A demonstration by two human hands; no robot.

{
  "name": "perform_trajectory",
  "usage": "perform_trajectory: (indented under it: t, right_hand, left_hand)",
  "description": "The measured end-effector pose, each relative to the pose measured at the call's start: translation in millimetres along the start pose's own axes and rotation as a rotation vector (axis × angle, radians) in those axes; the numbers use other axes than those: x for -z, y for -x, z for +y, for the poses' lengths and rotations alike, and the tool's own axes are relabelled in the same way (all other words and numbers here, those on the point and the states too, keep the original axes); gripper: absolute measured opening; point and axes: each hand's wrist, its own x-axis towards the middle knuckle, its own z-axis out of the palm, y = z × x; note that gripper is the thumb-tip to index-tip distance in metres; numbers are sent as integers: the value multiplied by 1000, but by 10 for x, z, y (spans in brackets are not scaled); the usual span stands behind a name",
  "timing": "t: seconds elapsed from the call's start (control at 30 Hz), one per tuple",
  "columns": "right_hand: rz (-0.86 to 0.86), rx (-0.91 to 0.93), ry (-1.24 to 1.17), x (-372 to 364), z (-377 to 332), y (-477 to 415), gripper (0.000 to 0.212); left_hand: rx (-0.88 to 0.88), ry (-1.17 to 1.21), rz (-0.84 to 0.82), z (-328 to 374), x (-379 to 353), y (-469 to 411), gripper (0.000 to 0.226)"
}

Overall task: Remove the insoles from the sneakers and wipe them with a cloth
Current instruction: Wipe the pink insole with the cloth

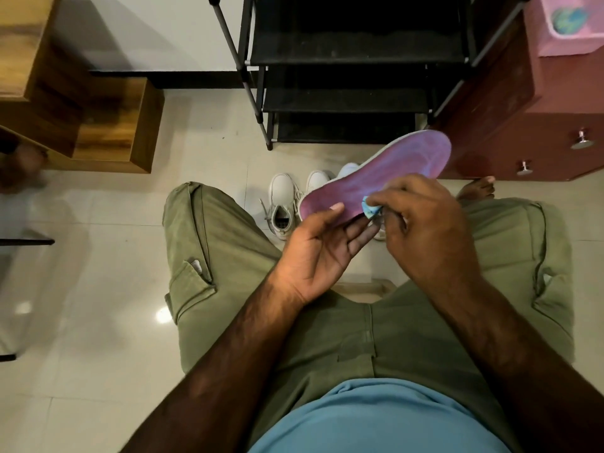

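Note:
A purple insole (392,168) is held above my knees, its toe end pointing up and to the right. My left hand (320,246) grips its heel end from below, thumb on top. My right hand (421,217) pinches a small blue cloth (371,209) against the insole near the heel. Two white sneakers stand on the floor between my legs: one (282,204) in plain sight, the other (318,181) mostly hidden behind the insole and my hands.
A black shoe rack (343,76) stands straight ahead. A dark red drawer cabinet (523,132) is at the right, wooden furniture (98,125) at the left. My bare right foot (477,188) rests beside the cabinet. Glossy pale floor tiles (98,273) lie all around.

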Motion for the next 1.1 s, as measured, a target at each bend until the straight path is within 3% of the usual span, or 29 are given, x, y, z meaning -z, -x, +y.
perform_trajectory:
  t: [0.13, 0.33, 0.4, 0.57, 0.73, 0.87, 1.03, 1.1]
  right_hand:
    - [-104, 75, -4, -146, -235, 80, 32]
    - [17, -40, -52, -132, 10, -14, 30]
    - [11, -35, -39, -152, -26, -9, 30]
    - [-109, 84, -65, -165, -184, 43, 29]
    - [-18, -29, -26, -171, -44, -85, 29]
    - [-173, 91, -58, -189, -253, 0, 31]
    - [-49, -64, -31, -163, -12, -200, 28]
    - [-97, -15, -17, -179, -121, -169, 28]
  left_hand:
    - [13, 16, 38, -16, 1, -8, 17]
    - [7, 85, 14, 22, 4, -22, 57]
    - [16, 69, 30, 10, 20, -39, 61]
    - [46, 47, 7, -25, 74, -47, 49]
    - [29, 5, 35, -51, 66, -83, 59]
    - [50, -3, -7, -59, 121, -74, 43]
    - [12, -48, 8, -54, 78, -82, 60]
    - [17, -50, 19, -51, 85, -70, 54]
